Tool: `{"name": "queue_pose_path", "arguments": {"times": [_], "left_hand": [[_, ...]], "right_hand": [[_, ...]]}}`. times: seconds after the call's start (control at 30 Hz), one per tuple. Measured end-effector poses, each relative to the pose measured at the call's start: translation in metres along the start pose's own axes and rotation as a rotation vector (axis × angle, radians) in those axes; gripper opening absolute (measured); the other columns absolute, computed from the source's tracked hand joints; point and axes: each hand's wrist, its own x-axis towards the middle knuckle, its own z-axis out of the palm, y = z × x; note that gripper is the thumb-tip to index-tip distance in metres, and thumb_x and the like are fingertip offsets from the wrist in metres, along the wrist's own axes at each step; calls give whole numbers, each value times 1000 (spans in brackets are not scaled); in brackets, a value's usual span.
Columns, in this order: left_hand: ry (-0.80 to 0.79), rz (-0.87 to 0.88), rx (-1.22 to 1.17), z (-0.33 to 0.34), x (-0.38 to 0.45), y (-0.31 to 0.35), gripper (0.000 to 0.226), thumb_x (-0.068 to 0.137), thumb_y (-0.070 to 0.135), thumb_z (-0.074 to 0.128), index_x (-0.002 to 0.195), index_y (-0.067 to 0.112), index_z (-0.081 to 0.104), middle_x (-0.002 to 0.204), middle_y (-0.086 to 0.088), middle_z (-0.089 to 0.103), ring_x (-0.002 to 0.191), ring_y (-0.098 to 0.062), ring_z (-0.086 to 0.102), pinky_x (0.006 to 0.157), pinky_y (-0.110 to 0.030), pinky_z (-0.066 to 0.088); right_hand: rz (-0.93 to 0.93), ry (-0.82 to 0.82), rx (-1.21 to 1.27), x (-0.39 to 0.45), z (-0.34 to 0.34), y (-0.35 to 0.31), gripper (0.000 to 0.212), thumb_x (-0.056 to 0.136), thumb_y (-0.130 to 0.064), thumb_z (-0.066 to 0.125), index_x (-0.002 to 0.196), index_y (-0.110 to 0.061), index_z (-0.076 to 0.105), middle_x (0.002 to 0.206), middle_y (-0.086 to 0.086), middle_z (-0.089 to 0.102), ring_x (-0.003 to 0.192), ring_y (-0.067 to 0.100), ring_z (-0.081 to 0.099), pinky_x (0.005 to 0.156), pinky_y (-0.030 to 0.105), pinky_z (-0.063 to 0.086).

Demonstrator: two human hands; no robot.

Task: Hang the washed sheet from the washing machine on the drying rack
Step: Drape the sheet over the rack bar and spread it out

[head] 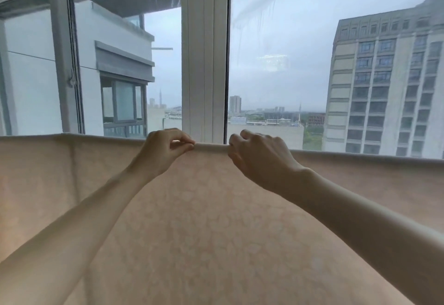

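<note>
Two hands meet at the top fold of the sheet (pixel 216 220), close together but not touching. The left hand (pixel 165 147) pinches the folded edge between thumb and fingertips; the right hand (pixel 259 158) has its fingers curled over the same edge, just to the right of that pinch. Between the two holds a short stretch of the fold shows as a rounded roll — whatever bar lies under it is hidden by the cloth. From the holds the pale, faintly patterned sheet runs out level to both sides and hangs down toward the camera, covering the lower view. Beyond the hands, directly behind the gap between them, stands the white window frame (pixel 204 52), with tall buildings (pixel 384 83) past the glass.
</note>
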Motion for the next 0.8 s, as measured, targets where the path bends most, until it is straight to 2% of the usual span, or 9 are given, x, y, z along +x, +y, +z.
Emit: {"name": "queue_pose_path", "arguments": {"times": [0.1, 0.17, 0.33, 0.4, 0.5, 0.57, 0.63, 0.7, 0.8], "left_hand": [[-46, 50, 10, -7, 7, -14, 5, 82, 11, 71, 87, 13, 72, 88, 4, 70, 86, -9, 65, 84, -31, 53], [-52, 104, 41, -5, 11, -18, 3, 85, 12, 68, 85, 15, 68, 84, 7, 65, 82, -9, 61, 79, -35, 52], [4, 155, 94, 8, 19, -23, 6, 94, 18, 55, 89, 17, 58, 88, 8, 57, 80, -15, 56, 75, -36, 50], [27, 143, 83, 9, 28, -26, 6, 94, 18, 55, 89, 16, 57, 88, 6, 58, 79, -17, 57, 74, -37, 50], [-5, 86, 45, 13, 33, -33, 5, 94, 19, 56, 89, 17, 58, 87, 3, 63, 79, -17, 60, 75, -38, 52], [-41, 59, -5, 9, 28, -40, 7, 94, 21, 56, 88, 19, 58, 82, 6, 65, 78, -12, 62, 76, -34, 52], [-91, 49, -39, -3, 21, -53, 11, 94, 24, 56, 86, 19, 60, 78, 10, 65, 77, -5, 62, 77, -29, 50], [-116, 24, -58, -19, 16, -69, 15, 94, 26, 56, 87, 17, 65, 79, 10, 67, 78, -2, 62, 79, -29, 50], [-112, -30, -72, -38, 10, -99, 18, 94, 29, 57, 90, 16, 69, 84, 8, 70, 83, -2, 63, 83, -29, 51]], "right_hand": [[28, -6, -24, 11, 11, -17, 15, 100, -26, 42, 102, -16, 53, 92, 0, 59, 78, 20, 64, 58, 30, 43], [51, -23, -20, 17, 16, -25, 18, 100, -28, 40, 103, -15, 53, 93, 1, 60, 79, 21, 64, 59, 32, 49], [66, -36, -63, 32, 21, -35, 23, 100, -33, 37, 100, -16, 53, 88, -1, 60, 75, 22, 63, 58, 31, 45], [79, -46, -37, 44, 22, -39, 26, 99, -35, 36, 106, -16, 53, 92, 0, 62, 78, 24, 64, 60, 31, 41], [100, -63, 25, 62, 24, -42, 30, 99, -39, 41, 115, -16, 51, 101, 2, 65, 86, 25, 65, 67, 35, 48], [85, -111, 42, 66, 31, -43, 30, 99, -42, 41, 105, -16, 53, 93, 1, 65, 78, 21, 64, 65, 34, 50], [55, -158, 40, 69, 39, -45, 30, 99, -42, 38, 89, -16, 51, 79, -2, 60, 61, 15, 57, 52, 28, 39], [33, -175, 46, 75, 47, -51, 30, 100, -39, 36, 84, -17, 48, 73, -3, 56, 55, 11, 50, 47, 26, 31], [-15, -150, 61, 90, 57, -65, 24, 100, -33, 38, 85, -16, 45, 76, -2, 57, 60, 17, 56, 53, 33, 44]]}}
